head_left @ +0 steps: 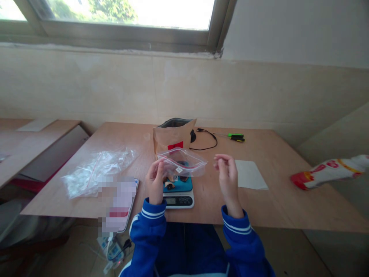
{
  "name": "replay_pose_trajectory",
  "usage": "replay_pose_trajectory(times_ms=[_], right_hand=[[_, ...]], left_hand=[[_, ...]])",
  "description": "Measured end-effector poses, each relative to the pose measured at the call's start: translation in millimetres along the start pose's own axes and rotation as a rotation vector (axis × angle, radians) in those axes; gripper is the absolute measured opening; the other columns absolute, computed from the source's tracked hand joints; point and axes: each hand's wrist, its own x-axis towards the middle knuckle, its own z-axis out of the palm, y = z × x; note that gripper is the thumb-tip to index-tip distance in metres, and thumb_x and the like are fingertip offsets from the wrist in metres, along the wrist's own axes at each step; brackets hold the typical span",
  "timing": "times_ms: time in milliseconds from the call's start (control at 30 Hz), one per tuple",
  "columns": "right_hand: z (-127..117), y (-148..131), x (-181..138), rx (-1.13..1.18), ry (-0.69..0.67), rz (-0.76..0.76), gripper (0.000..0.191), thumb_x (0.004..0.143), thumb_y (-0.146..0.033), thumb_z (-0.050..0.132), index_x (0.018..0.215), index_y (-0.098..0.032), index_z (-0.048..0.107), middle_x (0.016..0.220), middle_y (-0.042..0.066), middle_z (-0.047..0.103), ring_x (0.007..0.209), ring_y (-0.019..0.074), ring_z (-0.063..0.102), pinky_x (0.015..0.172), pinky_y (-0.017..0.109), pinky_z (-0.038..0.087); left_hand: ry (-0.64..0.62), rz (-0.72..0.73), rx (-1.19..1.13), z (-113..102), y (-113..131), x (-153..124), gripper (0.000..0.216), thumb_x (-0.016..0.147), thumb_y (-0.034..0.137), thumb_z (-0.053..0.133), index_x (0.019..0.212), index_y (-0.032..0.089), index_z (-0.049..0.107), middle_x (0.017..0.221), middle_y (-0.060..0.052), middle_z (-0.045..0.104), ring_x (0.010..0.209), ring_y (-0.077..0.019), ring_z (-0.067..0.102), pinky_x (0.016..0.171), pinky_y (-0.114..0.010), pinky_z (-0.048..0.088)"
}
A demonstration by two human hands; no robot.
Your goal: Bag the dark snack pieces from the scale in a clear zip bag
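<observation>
My left hand (155, 181) pinches one corner of a clear zip-lock bag (190, 163) with a red seal line. The bag spans above a small kitchen scale (184, 201), its mouth parted. Dried brown-and-cream pieces (169, 185) lie on the scale's blue top, partly hidden by the bag. To the right of the bag, apart from it, my right hand (227, 173) is raised with its fingers curled and the thumb near them. I see nothing between those fingers. Just behind the bag stands an opened brown paper pouch (173, 136) with a red label.
Left of the scale lie a heap of clear plastic bags (98, 169) and a phone (122, 204) over the table edge. Behind are a black cable (213, 144) and screwdrivers (236, 136). A white paper sheet (251, 175) and a red-and-white bottle (325, 173) are at the right.
</observation>
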Motion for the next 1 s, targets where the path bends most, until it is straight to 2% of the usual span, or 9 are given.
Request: replay_pose_trajectory(times_ms=[67, 133, 200, 267, 367, 467, 633, 800, 1000], right_hand=[[9.4, 27.8, -13.5, -0.063, -0.197, 0.037, 0.026, 0.093, -0.042, 0.047, 0.098, -0.019, 0.059, 0.091, 0.006, 0.064, 0.079, 0.0183, 0.059, 0.074, 0.034, 0.050], [22.5, 46.7, -28.1, -0.195, -0.379, -0.029, 0.026, 0.091, -0.042, 0.050, 0.100, -0.019, 0.060, 0.094, 0.008, 0.062, 0.089, 0.0222, 0.060, 0.080, 0.038, 0.051], [35.2, 56.3, -40.5, -0.329, -0.472, -0.116, 0.029, 0.089, -0.041, 0.054, 0.108, -0.021, 0.060, 0.105, 0.011, 0.060, 0.102, 0.0263, 0.058, 0.089, 0.042, 0.049], [44.5, 59.6, -48.6, -0.454, -0.489, -0.188, 0.033, 0.087, -0.039, 0.058, 0.115, -0.020, 0.059, 0.112, 0.013, 0.058, 0.110, 0.0299, 0.054, 0.093, 0.046, 0.046], [50.7, 59.9, -53.6, -0.603, -0.466, -0.259, 0.030, 0.087, -0.035, 0.058, 0.111, -0.017, 0.063, 0.107, 0.015, 0.059, 0.106, 0.0324, 0.053, 0.091, 0.047, 0.045], [49.1, 58.6, -53.4, -0.643, -0.459, -0.310, 0.021, 0.090, -0.034, 0.057, 0.102, -0.019, 0.068, 0.099, 0.012, 0.061, 0.095, 0.0291, 0.056, 0.084, 0.044, 0.045], [32.7, 46.5, -36.9, -0.442, -0.361, -0.263, 0.024, 0.091, -0.039, 0.056, 0.084, -0.019, 0.067, 0.086, 0.007, 0.061, 0.083, 0.0218, 0.058, 0.076, 0.035, 0.046], [7.5, 6.0, 5.7, -0.132, -0.003, -0.131, 0.026, 0.092, -0.041, 0.055, 0.086, -0.017, 0.062, 0.081, 0.003, 0.061, 0.074, 0.0154, 0.056, 0.068, 0.029, 0.045], [-3.5, -51.0, 42.2, -0.079, 0.044, -0.326, 0.024, 0.092, -0.040, 0.055, 0.085, -0.019, 0.063, 0.081, 0.002, 0.059, 0.073, 0.0134, 0.054, 0.066, 0.027, 0.044]], left_hand=[[0.017, -0.007, -0.012, -1.2, 0.4, 3.3, 0.030, 0.086, 0.043, 0.063, 0.102, 0.018, 0.068, 0.092, -0.005, 0.074, 0.082, -0.0162, 0.072, 0.072, -0.024, 0.057], [0.024, 0.001, -0.013, -1.8, 1.7, 6.1, 0.031, 0.085, 0.044, 0.064, 0.102, 0.018, 0.068, 0.092, -0.005, 0.074, 0.083, -0.0167, 0.072, 0.072, -0.024, 0.056], [0.019, 0.012, -0.019, -2.1, 3.2, 7.8, 0.030, 0.085, 0.043, 0.063, 0.101, 0.019, 0.068, 0.091, -0.005, 0.074, 0.083, -0.0169, 0.072, 0.073, -0.024, 0.056], [0.014, 0.014, -0.029, -2.5, 4.2, 8.2, 0.029, 0.086, 0.043, 0.063, 0.101, 0.019, 0.068, 0.088, -0.004, 0.074, 0.082, -0.0163, 0.072, 0.074, -0.025, 0.056], [0.031, 0.009, -0.030, -3.3, 4.2, 7.9, 0.029, 0.085, 0.043, 0.064, 0.100, 0.019, 0.069, 0.088, -0.004, 0.074, 0.080, -0.0155, 0.072, 0.072, -0.024, 0.056], [0.044, 0.009, -0.027, -3.9, 3.8, 7.7, 0.030, 0.084, 0.044, 0.065, 0.100, 0.019, 0.069, 0.089, -0.004, 0.074, 0.081, -0.0154, 0.072, 0.074, -0.024, 0.056], [0.044, 0.006, -0.038, -4.5, 5.0, 7.5, 0.032, 0.083, 0.045, 0.066, 0.100, 0.019, 0.070, 0.091, -0.005, 0.074, 0.080, -0.0156, 0.071, 0.074, -0.025, 0.056], [0.062, 0.031, -0.027, -5.6, 4.6, 5.6, 0.029, 0.084, 0.044, 0.065, 0.098, 0.020, 0.070, 0.101, -0.005, 0.074, 0.089, -0.0167, 0.071, 0.082, -0.027, 0.056], [0.015, 0.014, 0.020, -3.9, 3.9, 2.7, 0.030, 0.085, 0.043, 0.064, 0.101, 0.019, 0.070, 0.097, -0.007, 0.075, 0.092, -0.0192, 0.071, 0.081, -0.029, 0.057]])
